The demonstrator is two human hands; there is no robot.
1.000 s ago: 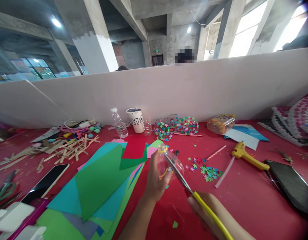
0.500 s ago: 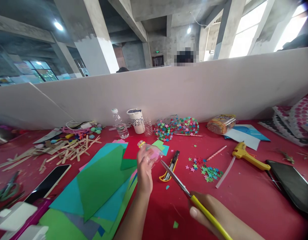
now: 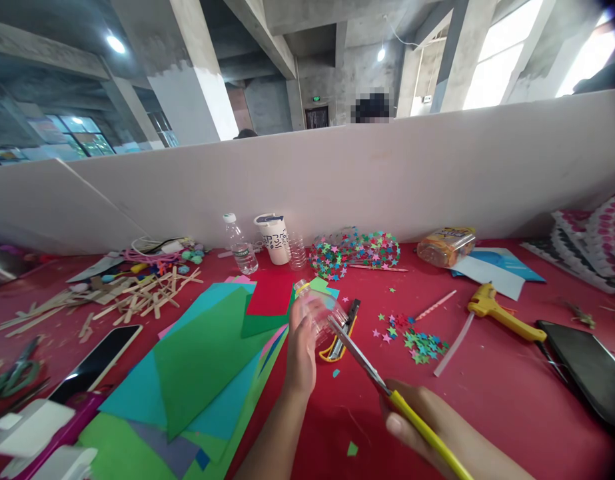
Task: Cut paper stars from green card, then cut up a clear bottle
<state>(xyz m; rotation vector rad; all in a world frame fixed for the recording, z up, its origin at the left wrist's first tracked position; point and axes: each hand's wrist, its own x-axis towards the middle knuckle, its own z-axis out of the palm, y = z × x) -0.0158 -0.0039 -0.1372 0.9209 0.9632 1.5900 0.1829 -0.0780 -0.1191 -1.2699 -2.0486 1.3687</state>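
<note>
My left hand (image 3: 303, 363) is wrapped round a clear plastic bottle piece (image 3: 321, 312), its neck with a yellow ring pointing up and left. My right hand (image 3: 412, 410) grips scissors (image 3: 368, 367) with yellow handles. Their blade tips touch or overlap the lower right edge of the bottle piece; whether they cut into it I cannot tell. Below and behind the bottle piece, a yellow utility knife (image 3: 348, 327) lies on the red table (image 3: 387, 440), partly covered. Coloured paper sheets (image 3: 207, 360) lie left of my left hand.
Star sequins (image 3: 424, 347) lie in a pile to the right, near a yellow glue gun (image 3: 504, 317) and a black tray (image 3: 582, 373). A water bottle (image 3: 240, 247), a paper cup (image 3: 274, 241) and star-filled bottles (image 3: 357, 253) line the white partition (image 3: 297, 180). Wooden sticks (image 3: 147, 293) and a phone (image 3: 100, 363) are left.
My left hand has shifted right with the bottle piece, bringing it over part of the utility knife. The scissors and my right hand have moved slightly right and down.
</note>
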